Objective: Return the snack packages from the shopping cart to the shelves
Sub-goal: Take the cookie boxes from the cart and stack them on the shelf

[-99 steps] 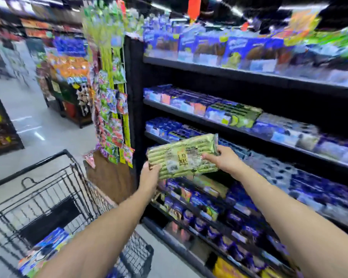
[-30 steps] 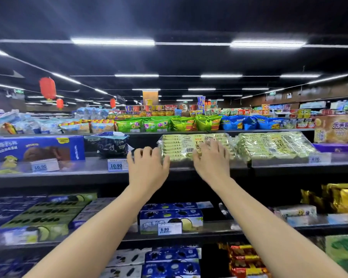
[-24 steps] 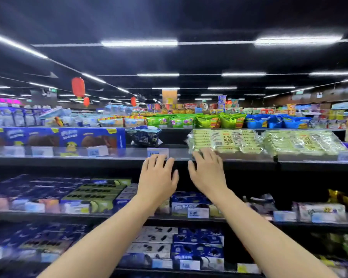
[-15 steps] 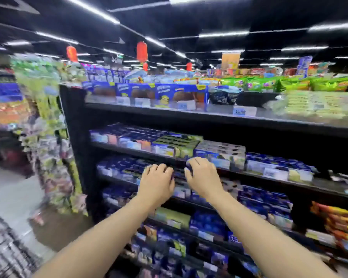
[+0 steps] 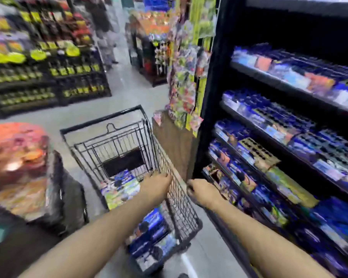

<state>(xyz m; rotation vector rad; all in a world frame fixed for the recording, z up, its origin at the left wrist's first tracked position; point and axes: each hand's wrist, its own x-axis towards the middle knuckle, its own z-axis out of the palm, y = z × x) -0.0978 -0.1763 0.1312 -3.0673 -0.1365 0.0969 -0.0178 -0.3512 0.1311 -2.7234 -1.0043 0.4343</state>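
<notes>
Snack packages (image 5: 121, 189) fill the shopping cart (image 5: 181, 197). My left hand (image 5: 156, 187) hangs over them, right hand (image 5: 204, 192) beside; fingers (image 5: 167, 176) loosely curled, empty.

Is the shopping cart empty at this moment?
No, several blue and green snack packages lie inside the wire basket of the shopping cart, from its middle down to the near end.

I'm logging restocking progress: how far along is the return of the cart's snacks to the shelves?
Done: nothing in this blurred view proves any returns, and no package is in transit. In hand: the left hand, seemingly empty, reaches over the side of the shopping cart toward the snack packages; the right hand hangs empty beside the shelves. Left: several blue and green packages lie in the cart, so much remains.
</notes>
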